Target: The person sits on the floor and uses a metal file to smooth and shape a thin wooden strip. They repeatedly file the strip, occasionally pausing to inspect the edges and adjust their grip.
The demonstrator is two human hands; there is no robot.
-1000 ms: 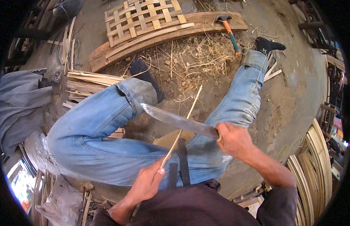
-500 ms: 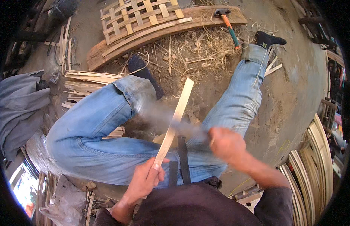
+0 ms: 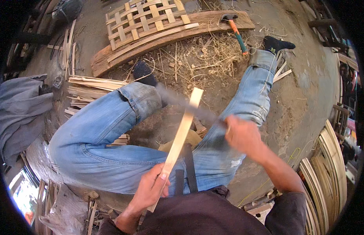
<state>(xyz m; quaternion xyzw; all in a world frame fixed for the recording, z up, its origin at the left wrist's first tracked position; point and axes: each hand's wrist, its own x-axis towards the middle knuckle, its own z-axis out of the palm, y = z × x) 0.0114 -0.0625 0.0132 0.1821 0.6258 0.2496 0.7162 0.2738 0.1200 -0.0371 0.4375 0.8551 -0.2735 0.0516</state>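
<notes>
From my distant seat I watch the left hand (image 3: 152,186) grip a flat, pale, straight wooden strip (image 3: 180,137) by its lower part, thumb laid on its face. The strip slants up and away over the lap, above faded blue jeans (image 3: 99,117). The right hand (image 3: 244,137) is clenched around the handle end of a long grey metal knife (image 3: 206,114); its blurred blade crosses the strip below the upper tip, though I can't tell whether they touch. Farther off, I make out an open lattice of woven pale strips (image 3: 144,20) on a thick brown wooden plank (image 3: 103,62), an orange-and-green-handled hammer (image 3: 235,33) with its head on the plank, and curly straw-coloured shavings (image 3: 213,58) alongside.
</notes>
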